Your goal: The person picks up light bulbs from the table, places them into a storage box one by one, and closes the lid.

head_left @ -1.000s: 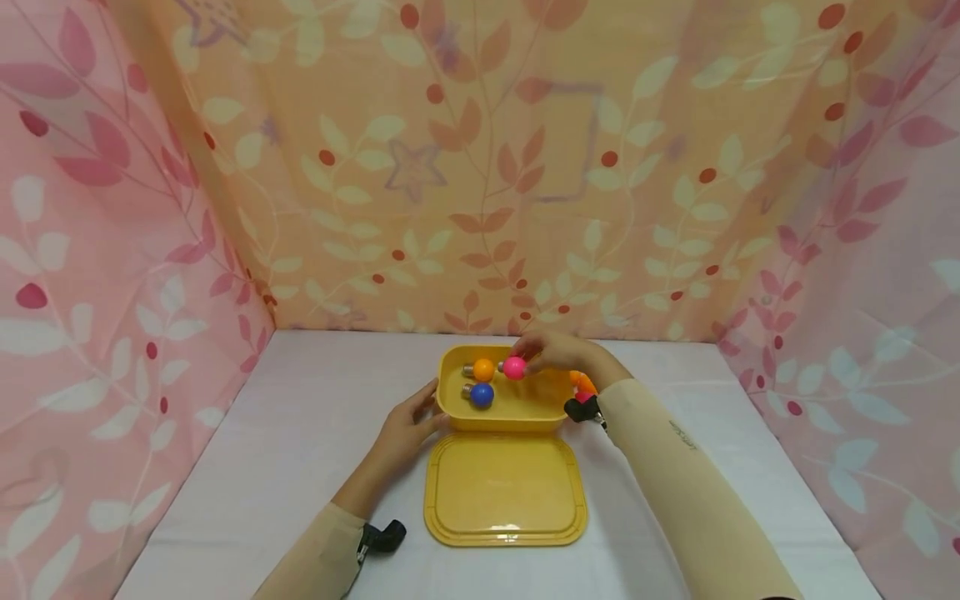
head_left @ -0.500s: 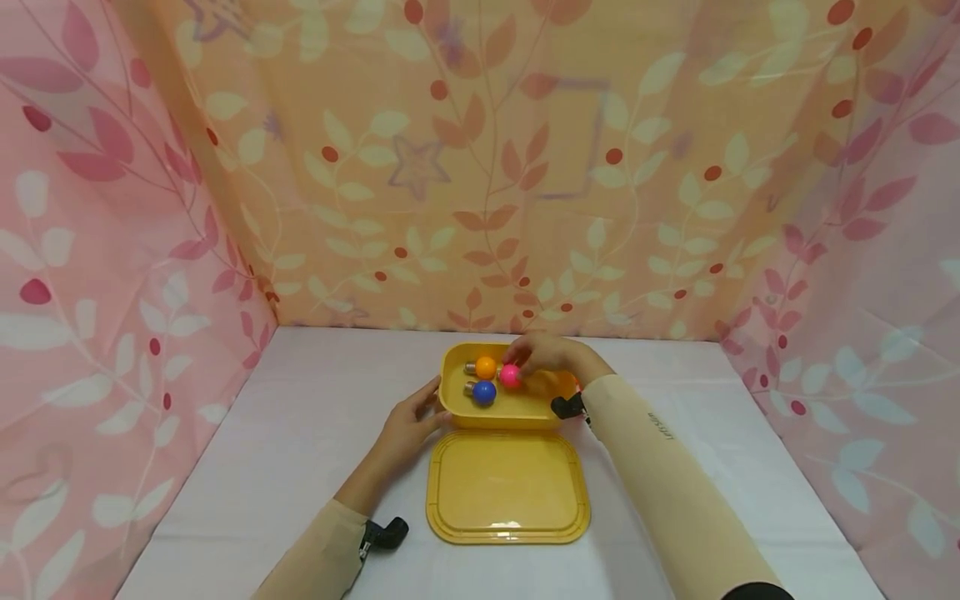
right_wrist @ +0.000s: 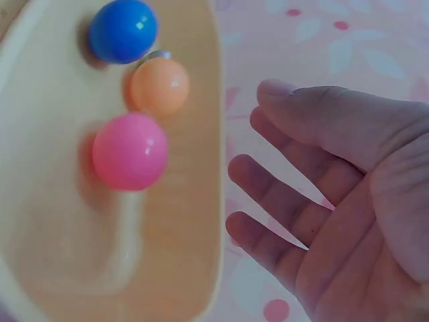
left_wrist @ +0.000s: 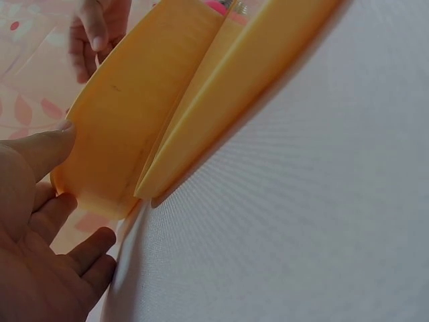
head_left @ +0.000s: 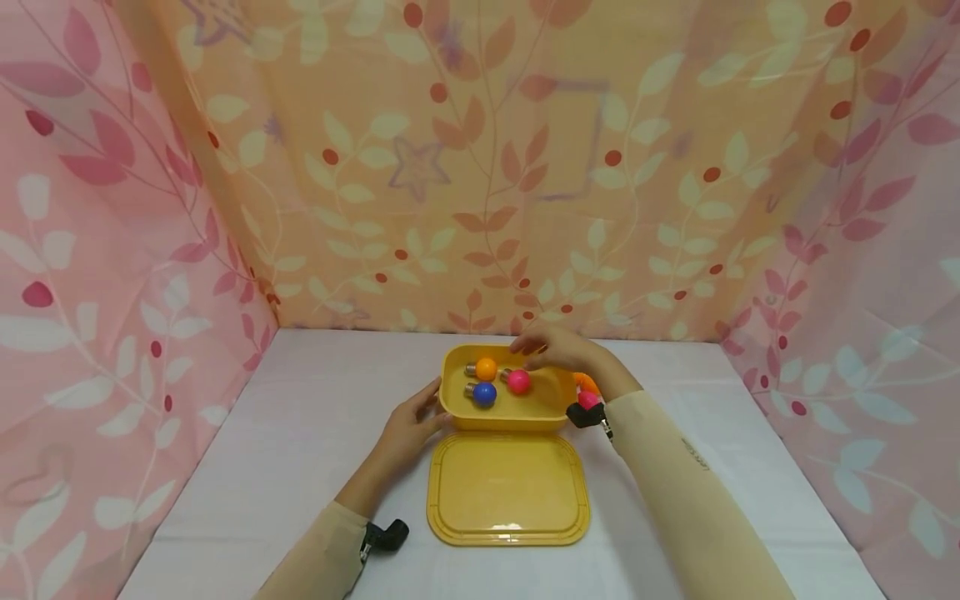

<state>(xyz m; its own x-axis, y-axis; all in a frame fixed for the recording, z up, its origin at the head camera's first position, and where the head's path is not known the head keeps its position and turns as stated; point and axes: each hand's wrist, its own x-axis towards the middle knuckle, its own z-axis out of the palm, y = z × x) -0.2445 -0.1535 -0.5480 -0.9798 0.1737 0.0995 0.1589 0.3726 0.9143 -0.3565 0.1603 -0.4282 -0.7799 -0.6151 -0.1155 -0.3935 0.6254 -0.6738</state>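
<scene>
A yellow plastic box (head_left: 517,423) stands on the table with three toy light bulbs lying inside. The pink bulb (head_left: 518,382) is at the middle, beside the orange bulb (head_left: 486,369) and the blue bulb (head_left: 484,394). My left hand (head_left: 405,432) rests against the box's left end, thumb near the front corner; in the left wrist view its fingers are relaxed. My right hand (head_left: 558,348) hovers over the box's back right, fingers spread and holding nothing. In the right wrist view a gap separates that hand (right_wrist: 342,194) from the pink bulb (right_wrist: 131,152).
The yellow lid (head_left: 508,490) lies flat directly in front of the box. Orange and pink objects (head_left: 588,384) sit at the box's right end, partly hidden by the right wrist. Patterned cloth (head_left: 480,167) hangs behind and on both sides of the white table (head_left: 315,400).
My right hand has let go of the pink bulb, which now lies in the box, and has drawn back up and to the right. The left hand stays against the box.
</scene>
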